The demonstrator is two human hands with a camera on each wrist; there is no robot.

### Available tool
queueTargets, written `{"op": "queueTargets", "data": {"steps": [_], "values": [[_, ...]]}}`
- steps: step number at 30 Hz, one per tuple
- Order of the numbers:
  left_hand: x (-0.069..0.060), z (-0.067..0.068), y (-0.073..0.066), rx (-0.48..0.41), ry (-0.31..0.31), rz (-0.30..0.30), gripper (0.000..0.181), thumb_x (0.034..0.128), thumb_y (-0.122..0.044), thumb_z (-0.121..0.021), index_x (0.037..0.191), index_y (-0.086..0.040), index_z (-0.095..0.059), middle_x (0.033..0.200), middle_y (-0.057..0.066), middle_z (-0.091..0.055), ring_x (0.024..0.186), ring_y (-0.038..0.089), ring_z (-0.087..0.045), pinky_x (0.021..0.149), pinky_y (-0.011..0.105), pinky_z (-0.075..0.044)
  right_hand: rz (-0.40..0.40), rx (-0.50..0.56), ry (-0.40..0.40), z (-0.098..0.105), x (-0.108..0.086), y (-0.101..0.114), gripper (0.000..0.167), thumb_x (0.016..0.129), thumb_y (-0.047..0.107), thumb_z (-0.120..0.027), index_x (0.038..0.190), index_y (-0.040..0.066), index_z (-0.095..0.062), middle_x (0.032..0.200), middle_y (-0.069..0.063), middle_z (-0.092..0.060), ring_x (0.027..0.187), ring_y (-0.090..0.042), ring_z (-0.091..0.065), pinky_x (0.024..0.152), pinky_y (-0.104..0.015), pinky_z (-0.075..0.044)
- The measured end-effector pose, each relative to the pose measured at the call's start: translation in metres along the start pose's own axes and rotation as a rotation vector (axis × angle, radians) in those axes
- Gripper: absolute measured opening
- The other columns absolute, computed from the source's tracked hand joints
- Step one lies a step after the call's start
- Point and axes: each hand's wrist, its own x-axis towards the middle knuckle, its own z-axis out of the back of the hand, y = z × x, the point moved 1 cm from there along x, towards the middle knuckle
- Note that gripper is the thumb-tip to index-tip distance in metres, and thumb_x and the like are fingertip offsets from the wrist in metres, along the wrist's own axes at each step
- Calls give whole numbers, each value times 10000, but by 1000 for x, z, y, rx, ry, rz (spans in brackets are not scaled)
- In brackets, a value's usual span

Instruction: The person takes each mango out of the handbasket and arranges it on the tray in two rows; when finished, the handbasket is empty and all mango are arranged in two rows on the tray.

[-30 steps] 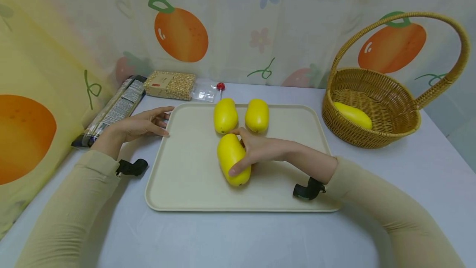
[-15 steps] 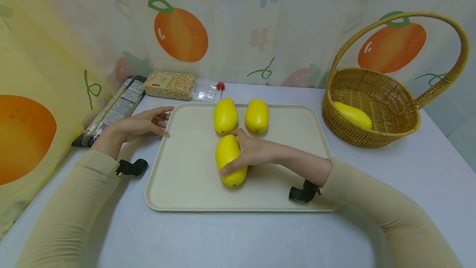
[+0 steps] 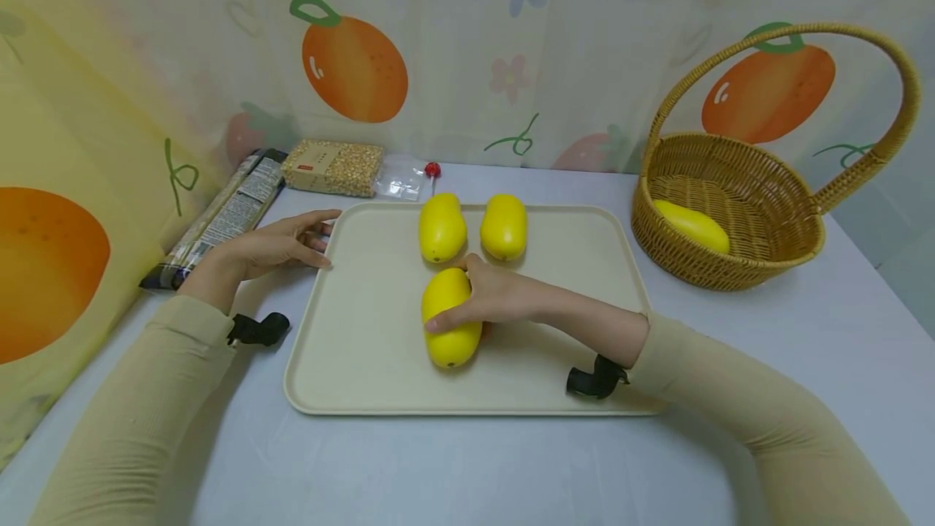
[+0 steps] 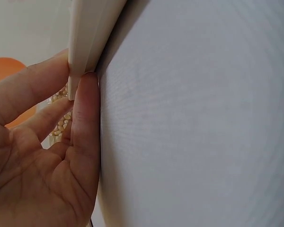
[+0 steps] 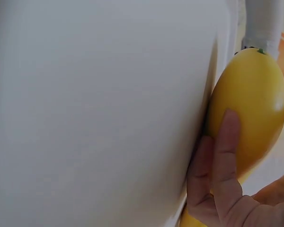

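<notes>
On the beige tray [image 3: 365,331], my right hand [image 3: 500,295] grips a yellow oblong fruit [image 3: 447,347] from its right side, thumb over the near part. In the right wrist view, fingers [image 5: 227,156] press along the side of this yellow fruit [image 5: 248,104], which lies against the tray surface. Just behind it on the tray are two more yellow fruits, one to the left [image 3: 441,226] and one to the right [image 3: 504,226]. My left hand [image 3: 273,246] touches the tray's left rim with fairly straight fingers; the left wrist view shows fingertips at the tray rim [image 4: 87,42].
A wicker basket [image 3: 730,270] with a tall handle stands at the right, holding one yellow fruit [image 3: 692,226]. Behind the tray lie a bag of kernels [image 3: 336,169] and a red lollipop [image 3: 433,171]. A dark long packet [image 3: 226,209] lies left, by the patterned curtain [image 3: 453,63].
My right hand has shifted slightly left with the yellow fruit, which now stands straighter in line with the left fruit behind it. The left hand has stayed in place.
</notes>
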Motion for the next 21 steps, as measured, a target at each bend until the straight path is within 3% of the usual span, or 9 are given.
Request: {"op": "queueTargets", "data": {"steps": [12, 21], "values": [[1, 1, 1, 8, 2, -18, 911, 902, -74, -676, 1600, -122, -93, 1366, 95, -280, 1047, 105, -423, 830, 189, -467, 1, 52, 7, 1, -3, 2, 883, 774, 562, -751, 1383, 82, -329, 1219, -85, -521, 1046, -215, -553, 781, -290, -507], [1, 1, 1, 9, -3, 3, 926, 886, -85, -696, 1601, -150, -109, 1385, 97, -279, 1074, 131, -410, 850, 191, -459, 7, 121, 16, 1, -4, 2, 879, 793, 534, -750, 1403, 91, -297, 1224, -101, -533, 972, -220, -612, 691, -315, -574]]}}
